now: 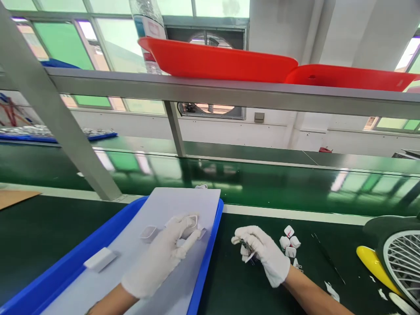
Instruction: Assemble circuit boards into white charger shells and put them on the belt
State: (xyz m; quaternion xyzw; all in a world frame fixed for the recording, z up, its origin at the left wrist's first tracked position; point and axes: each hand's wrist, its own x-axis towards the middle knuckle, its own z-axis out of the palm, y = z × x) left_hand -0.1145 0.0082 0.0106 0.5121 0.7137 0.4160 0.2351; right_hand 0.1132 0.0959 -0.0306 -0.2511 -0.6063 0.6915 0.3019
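Observation:
My left hand (164, 253), in a white glove, is over the white sheet (138, 271) in the blue tray (78, 286). Its fingers close on a small white plastic housing (192, 222). Beside those fingers lies a similar white housing (149, 233), and a flat white plastic piece (100, 259) rests nearer the tray's left rim. To the right of the tray, my gloved right hand (262, 251) is closed above the dark green table. Between its fingers shows a small part with dark, thin, wire-like bits and a white piece (250, 256), mostly hidden.
Several small white blocks (289, 241) and black tweezers (328, 258) lie right of my right hand. A grey fan (403, 262) and a yellow object (377, 267) stand at the far right. Red trays (223, 61) and a bottle (149, 30) sit on the metal shelf overhead.

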